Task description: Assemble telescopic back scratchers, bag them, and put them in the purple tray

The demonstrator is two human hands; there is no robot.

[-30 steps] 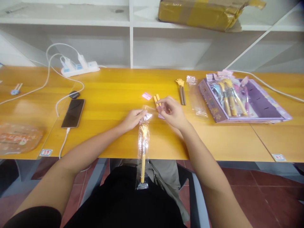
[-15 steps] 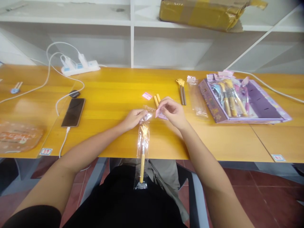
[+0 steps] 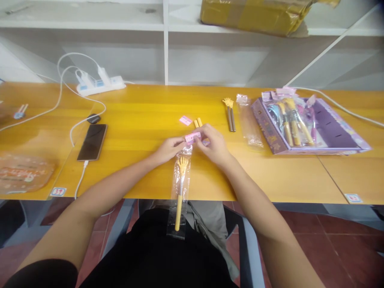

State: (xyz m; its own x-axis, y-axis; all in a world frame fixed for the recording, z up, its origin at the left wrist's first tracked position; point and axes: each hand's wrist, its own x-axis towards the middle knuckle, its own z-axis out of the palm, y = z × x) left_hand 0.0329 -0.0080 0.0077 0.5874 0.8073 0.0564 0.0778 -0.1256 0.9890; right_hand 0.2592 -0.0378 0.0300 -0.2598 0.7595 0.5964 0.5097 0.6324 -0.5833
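Observation:
My left hand (image 3: 170,150) pinches the top of a clear plastic bag (image 3: 186,168). Inside the bag is a back scratcher (image 3: 179,204) with a yellow hand-shaped head and a yellow handle, hanging past the table's front edge. My right hand (image 3: 213,145) grips a pink card (image 3: 193,138) at the bag's top, close to my left fingertips. Behind my right hand lie yellow handles (image 3: 198,122), partly covered, and another pink card (image 3: 185,120). Two scratcher heads on dark rods (image 3: 230,114) rest farther right, beside a flat clear bag (image 3: 249,124).
A purple box (image 3: 339,124) with bagged scratchers stands at the right. A phone (image 3: 92,142) on a white cable, a power strip (image 3: 102,85) and an orange bag (image 3: 24,174) are at the left. A taped carton (image 3: 255,15) sits on the shelf above.
My right hand has moved slightly left, bringing the pink card over the bag's top beside my left fingers. The card now faces up flatter. The bag's lower end has swung slightly left.

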